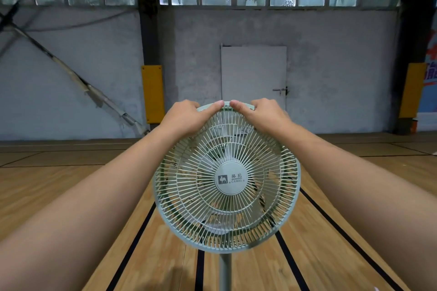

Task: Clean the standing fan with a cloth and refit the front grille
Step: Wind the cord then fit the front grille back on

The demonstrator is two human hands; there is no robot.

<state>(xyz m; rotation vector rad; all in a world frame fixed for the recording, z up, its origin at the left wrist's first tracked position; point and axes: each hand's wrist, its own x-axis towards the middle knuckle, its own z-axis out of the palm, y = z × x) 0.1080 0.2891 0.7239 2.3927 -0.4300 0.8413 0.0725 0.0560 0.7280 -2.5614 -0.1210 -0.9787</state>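
Head view: fan [227, 196], grille [228, 182] step in hand.
You have both hands on the grille's top rim: left hand [189, 116] and right hand [262, 113] each curl over it, thumbs pinching the rim side by side, almost touching. The grille sits on the fan head, tilted up toward you (no cloth in view). Likely seating or freeing the rim; I cannot tell which. Next move calls for even pressure round the edge. The floor [71, 196] lies open on both sides.

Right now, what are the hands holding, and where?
Both the left hand and right hand grip the front grille at its top rim, thumbs nearly meeting.
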